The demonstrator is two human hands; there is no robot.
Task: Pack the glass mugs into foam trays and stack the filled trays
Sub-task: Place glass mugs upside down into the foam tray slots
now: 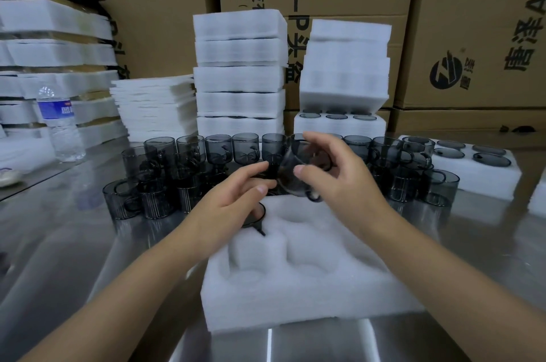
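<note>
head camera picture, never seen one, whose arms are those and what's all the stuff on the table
No machine here: the single picture comes from a camera worn on a person's head, looking down at their own arms. The right hand holds a dark glass mug, tilted, above a white foam tray on the steel table. The left hand reaches to its side; whether it grips is unclear. Another mug already sits in the tray. Loose mugs stand behind, a filled tray lies right, foam stacks and cardboard boxes further back.
</note>
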